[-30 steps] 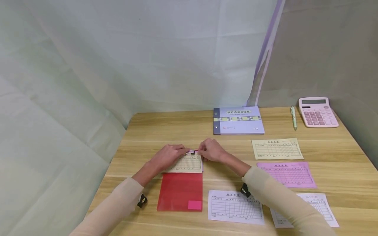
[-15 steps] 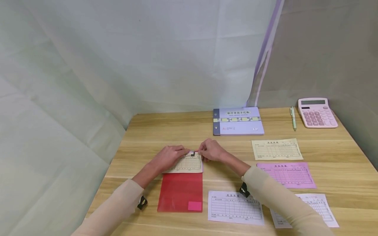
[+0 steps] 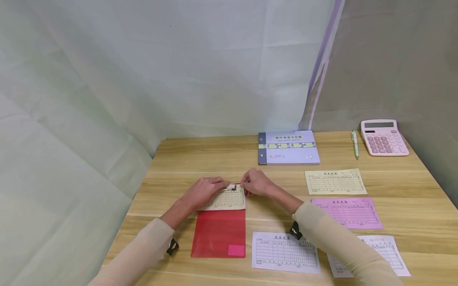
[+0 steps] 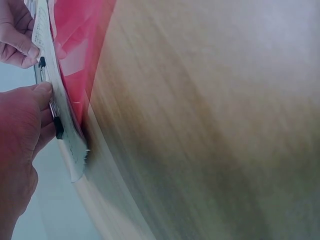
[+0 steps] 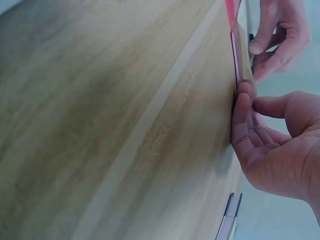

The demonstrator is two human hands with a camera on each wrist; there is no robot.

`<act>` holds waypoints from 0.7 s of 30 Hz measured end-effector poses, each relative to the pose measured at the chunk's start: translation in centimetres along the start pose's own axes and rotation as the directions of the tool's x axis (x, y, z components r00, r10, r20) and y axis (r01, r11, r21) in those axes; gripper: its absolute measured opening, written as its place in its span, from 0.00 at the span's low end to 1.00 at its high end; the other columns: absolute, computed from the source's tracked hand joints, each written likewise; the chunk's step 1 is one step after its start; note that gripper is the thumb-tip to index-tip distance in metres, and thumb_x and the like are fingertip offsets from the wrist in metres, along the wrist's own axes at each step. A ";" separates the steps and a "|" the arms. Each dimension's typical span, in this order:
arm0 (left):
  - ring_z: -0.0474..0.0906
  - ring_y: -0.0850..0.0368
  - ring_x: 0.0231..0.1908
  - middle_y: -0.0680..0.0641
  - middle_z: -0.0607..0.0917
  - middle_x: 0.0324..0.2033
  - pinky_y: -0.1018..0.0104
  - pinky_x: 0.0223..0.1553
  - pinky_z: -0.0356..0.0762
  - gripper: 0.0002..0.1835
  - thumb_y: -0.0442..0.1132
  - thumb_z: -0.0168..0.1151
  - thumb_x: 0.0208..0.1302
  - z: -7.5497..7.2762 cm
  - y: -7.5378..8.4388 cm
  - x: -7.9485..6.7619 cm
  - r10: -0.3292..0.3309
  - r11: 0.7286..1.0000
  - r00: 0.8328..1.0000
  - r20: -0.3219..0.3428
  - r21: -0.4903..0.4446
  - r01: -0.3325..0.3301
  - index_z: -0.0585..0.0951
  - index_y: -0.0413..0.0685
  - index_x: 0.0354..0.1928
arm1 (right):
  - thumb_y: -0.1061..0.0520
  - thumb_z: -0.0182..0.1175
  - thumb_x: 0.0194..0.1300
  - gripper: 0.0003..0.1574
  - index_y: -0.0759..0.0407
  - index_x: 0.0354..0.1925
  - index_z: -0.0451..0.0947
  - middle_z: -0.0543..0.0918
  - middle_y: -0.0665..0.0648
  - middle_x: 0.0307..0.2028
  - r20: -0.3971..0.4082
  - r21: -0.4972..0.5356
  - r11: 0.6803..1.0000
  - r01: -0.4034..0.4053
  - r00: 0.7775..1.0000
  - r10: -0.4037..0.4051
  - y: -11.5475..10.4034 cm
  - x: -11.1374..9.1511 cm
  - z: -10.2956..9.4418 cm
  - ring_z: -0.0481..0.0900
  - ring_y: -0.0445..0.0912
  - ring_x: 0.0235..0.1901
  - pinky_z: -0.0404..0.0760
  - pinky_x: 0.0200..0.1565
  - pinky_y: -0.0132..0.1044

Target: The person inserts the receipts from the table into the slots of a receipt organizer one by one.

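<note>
The clip (image 4: pixel 58 128), a thin metal bar with black ends, sits along the top edge of the stacked slips (image 3: pixel 232 200), which lie over the far part of the red folder (image 3: pixel 220 230). The left hand (image 3: pixel 206 191) pinches the bar, thumb on top and fingers behind. The right hand (image 3: pixel 257 182) has the stack's far right corner between thumb and fingers — a narrow grip.

To do this well, I would keep the left thumb's pressure even along the bar, so neither end lifts, while the right fingertips hold the corner flush. A sliver of purple paper shows past the yellow top slip at its right edge; squaring it would likely help, since thin paper creeps easily.

Nearer the person, a pink label (image 3: pixel 236 250) marks the folder's corner. To the right on the table (image 3: pixel 200 157) are two white slips (image 3: pixel 285 254) — one partly behind the right sleeve (image 3: pixel 332 234) — then a pink slip (image 3: pixel 350 212) and a yellow one. Beyond are a book (image 3: pixel 291 155), a pen (image 3: pixel 355 145) and a calculator (image 3: pixel 384 138).
</note>
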State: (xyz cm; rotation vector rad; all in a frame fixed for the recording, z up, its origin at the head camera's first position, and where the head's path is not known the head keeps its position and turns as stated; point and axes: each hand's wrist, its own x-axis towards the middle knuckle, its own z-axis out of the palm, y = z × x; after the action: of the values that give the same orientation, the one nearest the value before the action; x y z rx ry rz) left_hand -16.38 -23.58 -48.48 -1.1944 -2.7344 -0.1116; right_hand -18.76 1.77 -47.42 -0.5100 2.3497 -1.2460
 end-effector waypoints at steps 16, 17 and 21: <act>0.89 0.55 0.46 0.48 0.89 0.48 0.61 0.44 0.88 0.17 0.36 0.67 0.75 0.0 0.2 -0.1 0.034 0.999 0.999 -0.029 0.013 -0.034 0.86 0.48 0.63 | 0.63 0.61 0.75 0.09 0.67 0.43 0.87 0.86 0.56 0.23 -0.071 -0.080 0.997 0.021 0.997 -0.027 -0.1 0.0 -0.7 0.84 0.48 0.19 0.80 0.22 0.32; 0.89 0.54 0.46 0.48 0.89 0.48 0.61 0.43 0.88 0.17 0.35 0.66 0.76 0.0 0.2 -0.2 0.040 0.999 0.999 -0.034 0.016 -0.040 0.86 0.48 0.63 | 0.63 0.61 0.75 0.09 0.67 0.43 0.88 0.86 0.56 0.23 -0.067 -0.074 0.997 0.019 0.997 -0.024 -0.1 -0.1 -0.7 0.84 0.48 0.19 0.80 0.23 0.33; 0.89 0.53 0.45 0.47 0.89 0.48 0.59 0.42 0.88 0.17 0.35 0.65 0.76 0.0 0.1 -0.2 0.048 0.999 0.998 -0.042 0.013 -0.048 0.86 0.47 0.63 | 0.62 0.66 0.74 0.07 0.66 0.40 0.88 0.86 0.56 0.23 -0.060 -0.053 0.998 0.013 0.998 -0.016 -0.2 -0.2 -0.6 0.84 0.48 0.20 0.81 0.24 0.34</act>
State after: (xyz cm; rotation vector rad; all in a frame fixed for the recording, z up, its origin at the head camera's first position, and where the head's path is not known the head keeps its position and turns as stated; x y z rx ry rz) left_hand -16.15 -23.67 -48.54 -1.2393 -2.6647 -0.1128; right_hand -18.84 2.15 -46.88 -0.5141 2.4390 -1.2247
